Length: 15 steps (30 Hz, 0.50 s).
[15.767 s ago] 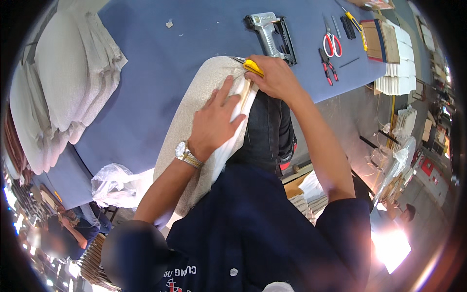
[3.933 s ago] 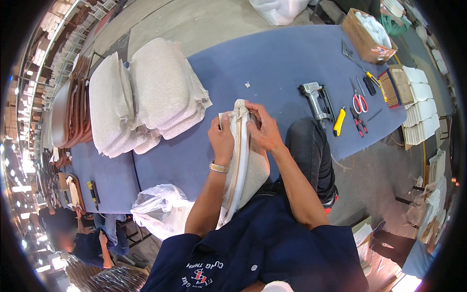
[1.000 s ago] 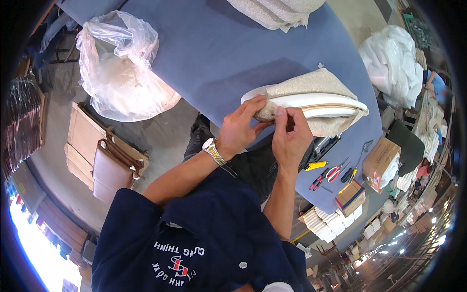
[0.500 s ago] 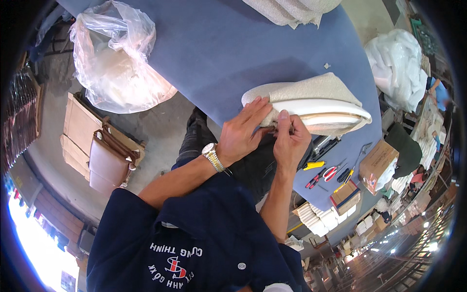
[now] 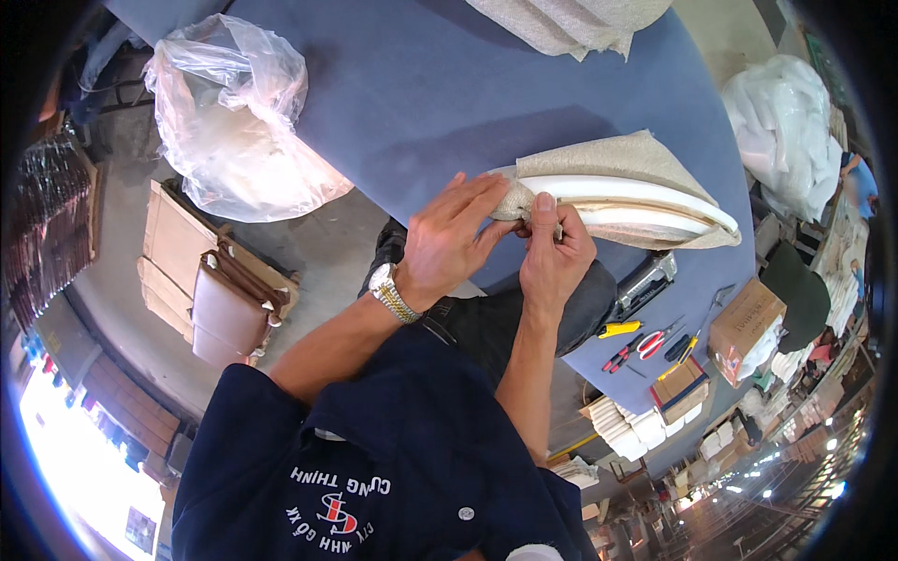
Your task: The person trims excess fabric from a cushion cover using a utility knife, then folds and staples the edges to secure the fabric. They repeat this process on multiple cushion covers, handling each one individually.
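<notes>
A curved padded panel [image 5: 636,191] lies at the table's near edge, its white foam and a thin wood-coloured core showing along the open side. Beige fabric cover [image 5: 608,154] wraps its far side and gathers at the left end. My left hand [image 5: 454,238] is closed on that end, fingers laid over the fabric and thumb below. Close beside it, my right hand [image 5: 557,252] pinches the fabric's edge, thumb on top by the foam. The fingertips of both hands are partly hidden behind the cloth.
On the blue table [image 5: 402,84], more beige fabric [image 5: 571,23] lies at the far edge. A staple gun [image 5: 647,288], a yellow cutter [image 5: 620,329] and red-handled pliers [image 5: 622,353] lie at right, near a cardboard box [image 5: 745,323]. Clear plastic bag [image 5: 238,131] stands at left.
My left hand has shifted slightly left, and the cloth at the panel's left end now looks folded over more tightly. The panel sits a little farther right in view. Both hands keep their hold.
</notes>
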Each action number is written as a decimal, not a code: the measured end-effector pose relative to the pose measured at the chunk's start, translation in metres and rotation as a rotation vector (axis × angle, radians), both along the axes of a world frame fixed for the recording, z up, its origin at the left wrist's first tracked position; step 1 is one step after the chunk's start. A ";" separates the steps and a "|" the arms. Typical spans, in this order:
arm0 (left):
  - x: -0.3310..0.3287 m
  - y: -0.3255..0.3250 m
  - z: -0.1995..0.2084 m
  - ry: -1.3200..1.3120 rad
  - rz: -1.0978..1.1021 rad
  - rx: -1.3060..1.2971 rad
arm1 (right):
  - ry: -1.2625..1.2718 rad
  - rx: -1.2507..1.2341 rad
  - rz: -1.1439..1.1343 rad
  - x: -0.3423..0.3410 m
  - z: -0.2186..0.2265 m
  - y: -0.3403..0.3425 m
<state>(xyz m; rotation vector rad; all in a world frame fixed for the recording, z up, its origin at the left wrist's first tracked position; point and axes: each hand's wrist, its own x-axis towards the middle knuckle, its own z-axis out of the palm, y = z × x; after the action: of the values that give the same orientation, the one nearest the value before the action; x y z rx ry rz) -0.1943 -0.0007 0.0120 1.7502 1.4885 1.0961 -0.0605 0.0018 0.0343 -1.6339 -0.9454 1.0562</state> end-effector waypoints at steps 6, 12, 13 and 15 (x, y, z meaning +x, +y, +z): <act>-0.012 0.023 0.010 0.066 -0.127 -0.047 | 0.030 -0.007 0.045 0.001 -0.006 0.015; -0.013 0.040 0.016 0.133 -0.212 -0.008 | 0.087 0.038 0.055 0.001 -0.015 0.019; -0.013 0.040 0.015 0.139 -0.213 0.009 | 0.108 0.060 0.057 0.001 -0.018 0.019; -0.014 0.042 0.014 0.150 -0.220 0.018 | 0.117 0.092 0.061 0.000 -0.022 0.020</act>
<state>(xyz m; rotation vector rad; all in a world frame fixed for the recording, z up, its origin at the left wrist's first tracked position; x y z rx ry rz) -0.2081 0.0417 0.0263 1.9920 1.3356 0.8861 -0.0602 0.0217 0.0121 -1.4605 -0.9570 1.1205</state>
